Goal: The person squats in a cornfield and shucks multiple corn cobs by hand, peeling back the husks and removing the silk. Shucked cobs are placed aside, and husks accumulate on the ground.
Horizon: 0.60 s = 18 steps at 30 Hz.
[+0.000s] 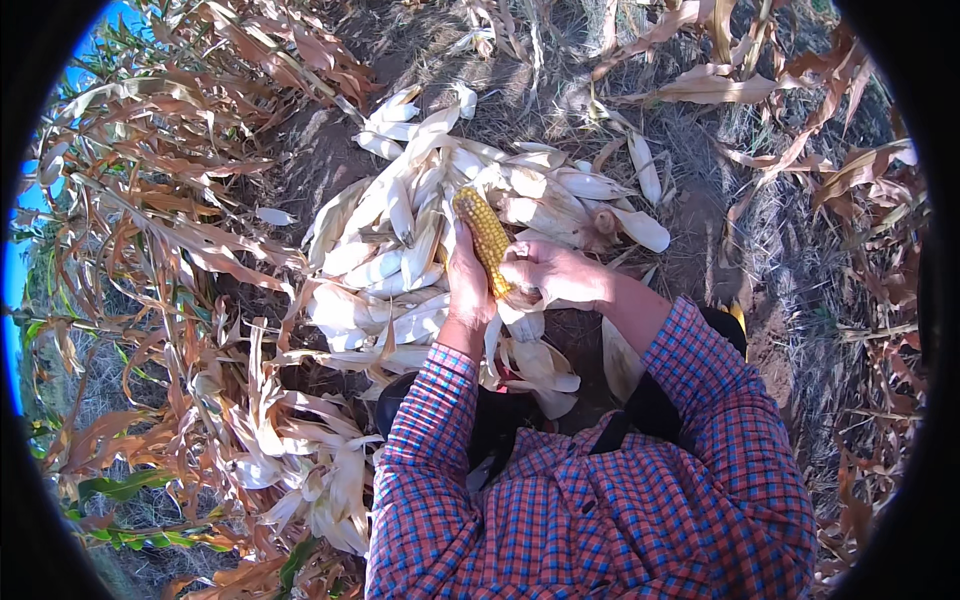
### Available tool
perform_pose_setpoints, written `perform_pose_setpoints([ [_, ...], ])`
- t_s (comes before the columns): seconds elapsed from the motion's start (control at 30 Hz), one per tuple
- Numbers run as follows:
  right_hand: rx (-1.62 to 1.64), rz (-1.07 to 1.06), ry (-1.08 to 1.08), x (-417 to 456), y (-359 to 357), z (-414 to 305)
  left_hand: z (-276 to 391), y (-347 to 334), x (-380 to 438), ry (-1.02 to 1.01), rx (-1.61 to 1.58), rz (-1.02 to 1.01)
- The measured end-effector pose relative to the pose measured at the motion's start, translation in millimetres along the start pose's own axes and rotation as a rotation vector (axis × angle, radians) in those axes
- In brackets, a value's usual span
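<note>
A yellow ear of corn (482,229) lies slanted in front of me, its kernels bare along most of its length. Around its left side my left hand (468,281) holds it, the thumb side against the kernels. My right hand (559,274) is curled at the ear's lower end, gripping the pale husk there. Strips of peeled husk (523,322) hang below that hand. Exactly how the right fingertips hold the husk is partly hidden. Just beyond both hands spreads a pile of unhusked, pale ears of corn (375,266).
Dry corn stalks (172,217) stand close along the left, with more dry leaves (862,165) on the right. Loose husks (322,480) lie heaped at lower left. A single pale husk-covered ear (645,169) rests on bare soil (694,225) beyond the pile's right side.
</note>
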State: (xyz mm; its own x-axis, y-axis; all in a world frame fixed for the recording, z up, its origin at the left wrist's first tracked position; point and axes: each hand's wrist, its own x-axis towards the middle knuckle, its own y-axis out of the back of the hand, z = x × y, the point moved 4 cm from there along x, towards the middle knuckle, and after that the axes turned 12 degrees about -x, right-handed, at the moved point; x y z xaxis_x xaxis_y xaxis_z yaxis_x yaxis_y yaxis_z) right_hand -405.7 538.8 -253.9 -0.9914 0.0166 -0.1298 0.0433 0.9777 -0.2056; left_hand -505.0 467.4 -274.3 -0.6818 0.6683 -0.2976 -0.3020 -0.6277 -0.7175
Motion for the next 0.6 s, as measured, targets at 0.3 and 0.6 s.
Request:
perform_pose_setpoints([
  [0.3, -0.956, -0.917, -0.398, -44.9, -34.4, 186.1, 106.9, 10.8, 14.4, -0.353, -0.130, 0.126],
  [0.6, -0.405, 0.183, 0.056, 7.4, -12.2, 26.4, 25.9, -3.1, -1.5, -0.115, -0.141, -0.026],
])
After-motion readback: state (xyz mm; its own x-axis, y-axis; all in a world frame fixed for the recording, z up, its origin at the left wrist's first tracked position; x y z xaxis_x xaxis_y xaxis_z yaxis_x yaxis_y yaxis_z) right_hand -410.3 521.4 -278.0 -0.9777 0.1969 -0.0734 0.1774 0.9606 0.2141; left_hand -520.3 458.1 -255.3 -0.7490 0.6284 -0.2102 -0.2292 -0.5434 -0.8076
